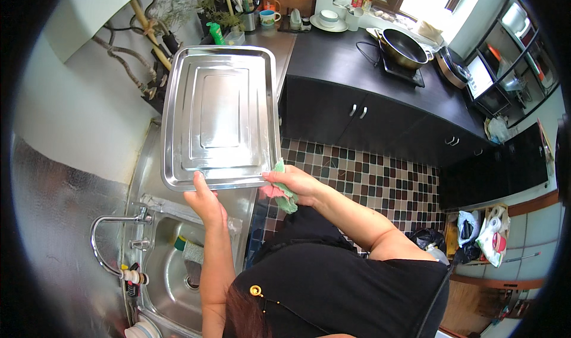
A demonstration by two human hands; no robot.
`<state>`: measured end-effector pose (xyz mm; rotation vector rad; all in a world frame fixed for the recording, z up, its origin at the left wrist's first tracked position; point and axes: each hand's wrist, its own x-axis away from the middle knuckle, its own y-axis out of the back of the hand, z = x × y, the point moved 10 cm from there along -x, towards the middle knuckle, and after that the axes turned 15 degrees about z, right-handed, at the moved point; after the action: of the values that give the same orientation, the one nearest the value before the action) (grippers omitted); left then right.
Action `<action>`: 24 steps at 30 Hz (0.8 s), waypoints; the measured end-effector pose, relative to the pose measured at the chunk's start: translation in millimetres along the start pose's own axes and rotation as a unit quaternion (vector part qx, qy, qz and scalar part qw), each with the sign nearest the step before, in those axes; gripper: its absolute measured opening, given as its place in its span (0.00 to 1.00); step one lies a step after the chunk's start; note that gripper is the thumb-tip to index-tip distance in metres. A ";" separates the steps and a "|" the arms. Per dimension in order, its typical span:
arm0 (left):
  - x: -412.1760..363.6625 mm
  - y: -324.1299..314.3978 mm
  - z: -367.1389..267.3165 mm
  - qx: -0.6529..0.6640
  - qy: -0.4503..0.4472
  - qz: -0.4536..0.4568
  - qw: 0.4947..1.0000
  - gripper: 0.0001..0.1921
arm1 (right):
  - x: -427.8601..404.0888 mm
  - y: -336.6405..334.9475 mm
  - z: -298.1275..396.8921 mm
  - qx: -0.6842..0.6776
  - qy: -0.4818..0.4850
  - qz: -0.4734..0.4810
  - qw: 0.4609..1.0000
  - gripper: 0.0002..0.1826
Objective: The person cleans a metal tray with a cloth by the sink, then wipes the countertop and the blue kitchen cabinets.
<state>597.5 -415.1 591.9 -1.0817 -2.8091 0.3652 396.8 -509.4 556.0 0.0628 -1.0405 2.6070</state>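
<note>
A rectangular stainless steel tray (221,110) is held up above the counter, its inner side facing me. My left hand (206,202) grips its near rim, thumb on the inner face and fingers behind. At the near right corner, my right hand (298,185) pinches the rim and also holds a green and pink cloth (285,197), which hangs below the corner. The fingers behind the tray are mostly hidden.
A steel sink (171,289) with a curved faucet (100,222) lies at lower left, a sponge and grey cloth inside. Bowls stand below it. Across the tiled floor (357,177), a black counter (339,66) carries a wok (405,48), cooker and dishes.
</note>
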 end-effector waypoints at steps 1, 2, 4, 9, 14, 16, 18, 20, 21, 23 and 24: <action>-4.8 -13.2 5.0 0.017 -0.011 0.001 1.000 0.13 | -1.7 14.8 7.9 -0.050 0.025 -0.015 0.998 0.13; -9.1 -28.2 14.2 0.021 -0.009 0.007 1.000 0.13 | -4.8 28.4 16.0 -0.099 0.049 -0.030 0.993 0.14; -20.4 -67.9 25.0 0.032 -0.017 0.018 0.999 0.12 | -15.3 53.2 44.7 -0.159 0.100 -0.005 0.982 0.16; -33.4 -186.3 53.2 0.068 -0.011 0.139 0.988 0.14 | -6.0 101.3 113.3 -0.113 0.123 -0.070 0.983 0.16; -29.5 -281.5 106.5 0.056 0.107 0.283 0.952 0.15 | 46.8 181.6 139.0 -0.126 0.140 -0.113 0.975 0.16; -20.2 -317.3 115.7 0.042 0.133 0.356 0.924 0.17 | 79.5 203.2 159.8 -0.100 0.193 -0.145 0.965 0.16; -3.8 -360.7 125.2 0.040 0.170 0.451 0.875 0.19 | 120.0 233.7 168.8 -0.103 0.242 -0.187 0.946 0.14; 12.1 -388.8 142.8 0.030 0.197 0.536 0.821 0.22 | 160.3 254.4 167.1 -0.098 0.273 -0.228 0.929 0.12; 23.0 -397.0 155.7 0.033 0.219 0.550 0.805 0.22 | 187.9 255.5 163.4 -0.117 0.265 -0.296 0.910 0.10; 46.9 -434.1 169.4 0.054 0.240 0.583 0.775 0.22 | 246.5 277.8 150.4 -0.161 0.280 -0.365 0.873 0.10; 60.0 -451.2 174.2 0.089 0.253 0.586 0.765 0.23 | 279.8 293.4 149.0 -0.161 0.310 -0.385 0.854 0.10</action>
<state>229.1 -730.4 542.7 -2.3021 -1.3013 0.3181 26.7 -728.5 516.2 -0.3491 -0.9222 1.5356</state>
